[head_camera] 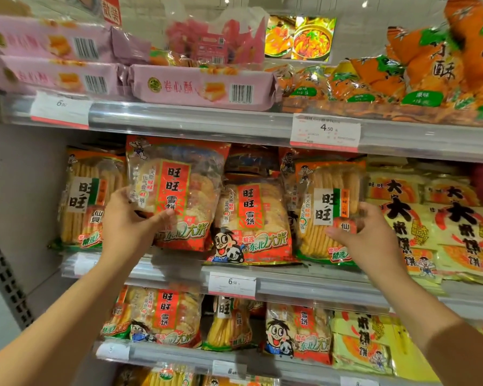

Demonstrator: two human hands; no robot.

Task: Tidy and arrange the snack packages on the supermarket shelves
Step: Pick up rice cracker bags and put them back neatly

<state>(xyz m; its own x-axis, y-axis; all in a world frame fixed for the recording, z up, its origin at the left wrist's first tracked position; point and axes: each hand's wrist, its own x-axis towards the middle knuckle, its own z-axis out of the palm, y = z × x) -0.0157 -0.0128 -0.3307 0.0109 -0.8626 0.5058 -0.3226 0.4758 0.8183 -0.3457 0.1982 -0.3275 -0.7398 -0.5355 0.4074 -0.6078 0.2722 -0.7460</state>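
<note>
Reaching up to the middle shelf (179, 270), the person has a hand on a snack bag at each side. The left hand (129, 218) grips a red rice cracker bag (176, 190) at its lower left corner: the thumb lies across the front of the bag, and the other fingers (120, 195) curl round its left edge to the back. That bag stands upright and tilts a little, in front of the row and higher than the red bag (251, 221) just beside it on the right. The right hand (365, 235) holds an orange-and-green cracker bag (326, 210) at its lower right corner, thumb on the front near the bottom, fingers wrapped round the right edge. This bag stands upright on the shelf, between the red bag and the yellow bags (430, 227). Above, pink boxes (204, 87) lie flat on the top shelf beside orange bags (402, 76), with a price tag (325, 132) clipped to the rail.
</note>
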